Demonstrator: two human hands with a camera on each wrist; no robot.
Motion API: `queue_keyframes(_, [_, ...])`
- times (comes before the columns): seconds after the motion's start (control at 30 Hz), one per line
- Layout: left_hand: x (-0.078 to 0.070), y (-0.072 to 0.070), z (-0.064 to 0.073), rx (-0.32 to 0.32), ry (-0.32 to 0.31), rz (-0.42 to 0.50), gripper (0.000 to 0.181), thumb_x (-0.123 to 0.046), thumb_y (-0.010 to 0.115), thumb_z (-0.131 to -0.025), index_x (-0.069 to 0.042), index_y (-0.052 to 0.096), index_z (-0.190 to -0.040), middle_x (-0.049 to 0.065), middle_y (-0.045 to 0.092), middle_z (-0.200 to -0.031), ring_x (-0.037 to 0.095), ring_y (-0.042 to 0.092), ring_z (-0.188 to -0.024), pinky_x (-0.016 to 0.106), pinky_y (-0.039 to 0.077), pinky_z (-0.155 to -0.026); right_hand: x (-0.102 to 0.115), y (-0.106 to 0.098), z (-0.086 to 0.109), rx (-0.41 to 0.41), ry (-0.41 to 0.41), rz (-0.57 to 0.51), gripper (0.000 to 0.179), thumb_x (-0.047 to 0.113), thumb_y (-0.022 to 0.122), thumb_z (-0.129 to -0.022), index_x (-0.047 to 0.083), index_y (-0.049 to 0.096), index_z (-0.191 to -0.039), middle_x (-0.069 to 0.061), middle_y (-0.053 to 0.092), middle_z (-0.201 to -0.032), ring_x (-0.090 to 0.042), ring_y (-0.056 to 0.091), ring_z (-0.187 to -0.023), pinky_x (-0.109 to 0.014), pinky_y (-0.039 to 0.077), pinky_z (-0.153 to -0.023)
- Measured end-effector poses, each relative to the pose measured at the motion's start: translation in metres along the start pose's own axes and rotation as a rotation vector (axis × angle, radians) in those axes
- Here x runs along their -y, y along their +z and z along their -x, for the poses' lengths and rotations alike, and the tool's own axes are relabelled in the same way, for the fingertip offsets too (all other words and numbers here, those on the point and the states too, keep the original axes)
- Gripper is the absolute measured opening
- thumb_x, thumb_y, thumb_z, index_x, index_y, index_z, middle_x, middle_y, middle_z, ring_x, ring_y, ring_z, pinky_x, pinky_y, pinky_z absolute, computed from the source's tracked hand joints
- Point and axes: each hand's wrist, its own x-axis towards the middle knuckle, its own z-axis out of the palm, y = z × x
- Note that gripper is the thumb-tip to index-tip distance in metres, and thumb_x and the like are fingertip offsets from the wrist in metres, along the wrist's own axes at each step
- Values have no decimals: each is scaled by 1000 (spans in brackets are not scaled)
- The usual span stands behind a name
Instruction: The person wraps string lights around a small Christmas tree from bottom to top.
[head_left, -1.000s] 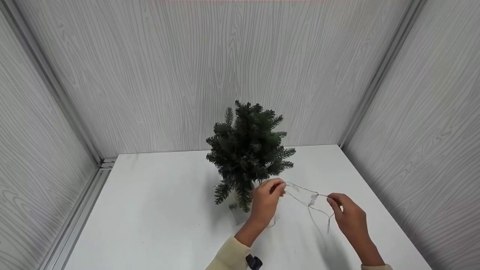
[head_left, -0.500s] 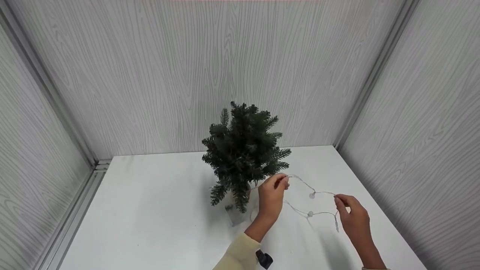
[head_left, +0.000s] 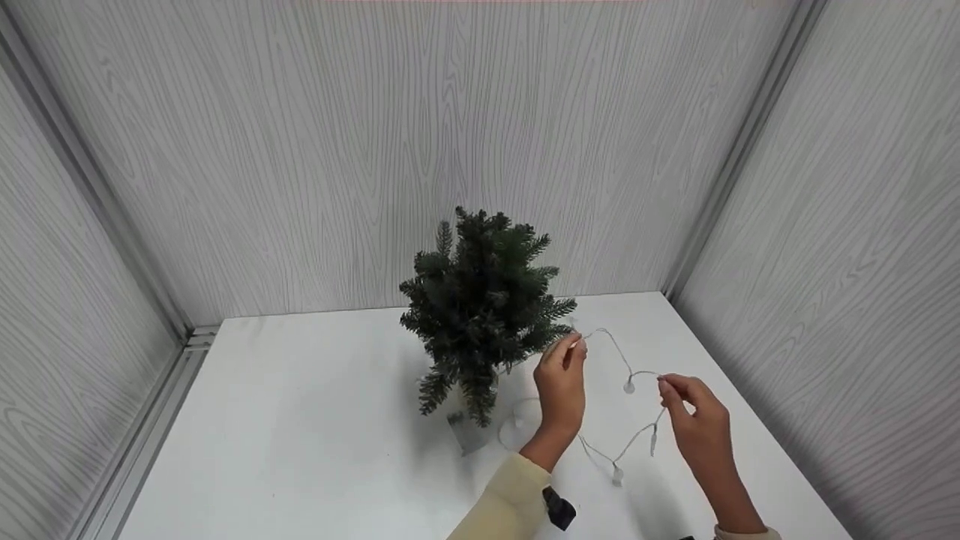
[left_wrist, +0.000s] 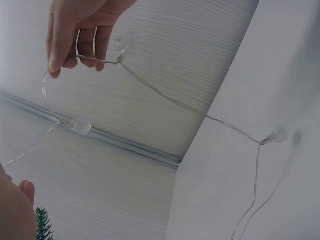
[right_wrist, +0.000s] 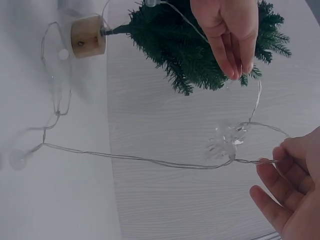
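A small artificial fir tree [head_left: 480, 292] stands on the white table, its round wooden base [right_wrist: 89, 37] plain in the right wrist view. Just right of the lower branches, my left hand [head_left: 561, 386] pinches the thin clear wire of a string of lights [head_left: 628, 387] between thumb and fingertips. Farther right, my right hand [head_left: 701, 427] pinches another part of that wire. Between the hands the wire sags in an open loop carrying clear bulbs. One bulb [left_wrist: 280, 133] hangs over the table in the left wrist view. More wire lies near the tree's base.
The white table [head_left: 315, 420] ends at a pale wood-grain back wall [head_left: 337, 150]. Similar panels rise at left and right. A small grey printed patch [head_left: 466, 435] shows under the tree, partly covered by branches.
My left hand has moved right and slightly away from me, beside the tree's branches. The wire loop between the hands has spread wider. My right hand has barely moved.
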Motion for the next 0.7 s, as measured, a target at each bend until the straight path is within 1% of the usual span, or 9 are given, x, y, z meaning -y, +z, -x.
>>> queue_keyframes(0.13, [5, 6, 2, 30, -24, 2, 37, -26, 56, -98, -11, 57, -131, 9, 54, -133, 10, 61, -102, 23, 51, -86, 8, 4, 4, -2, -20, -1, 14, 15, 63, -93, 11, 69, -105, 7, 65, -91, -6, 62, -80, -11, 46, -69])
queue_keyframes(0.23, [7, 8, 0, 53, -41, 5, 44, -26, 55, -98, -9, 49, -139, 11, 45, -142, 10, 59, -106, 23, 49, -89, 13, 7, 6, -1, -40, 7, 14, 14, 63, -93, 11, 68, -106, 6, 65, -92, -5, 61, -81, -11, 47, -70])
queue_keyframes(0.37, [9, 11, -4, 75, -65, -11, 50, -28, 54, -99, -11, 41, -145, 9, 39, -147, 10, 57, -107, 25, 49, -89, 20, 9, 9, -10, -47, 9, 14, 14, 63, -93, 11, 68, -106, 6, 65, -93, -6, 61, -82, -13, 48, -69])
queue_keyframes(0.53, [11, 15, -9, 132, -95, -56, 58, -30, 51, -100, -12, 29, -150, 10, 31, -152, 10, 53, -105, 27, 49, -84, 28, 11, 11, -13, -57, 10, 14, 13, 62, -94, 10, 68, -106, 4, 65, -93, -9, 62, -82, -12, 48, -70])
queue_keyframes(0.7, [12, 15, -8, 190, -141, -67, 60, -29, 50, -101, -11, 23, -152, 5, 22, -156, 7, 51, -104, 25, 49, -83, 37, 15, 8, -29, -52, 30, 15, 14, 63, -93, 7, 68, -106, 2, 66, -94, -9, 63, -82, -10, 48, -71])
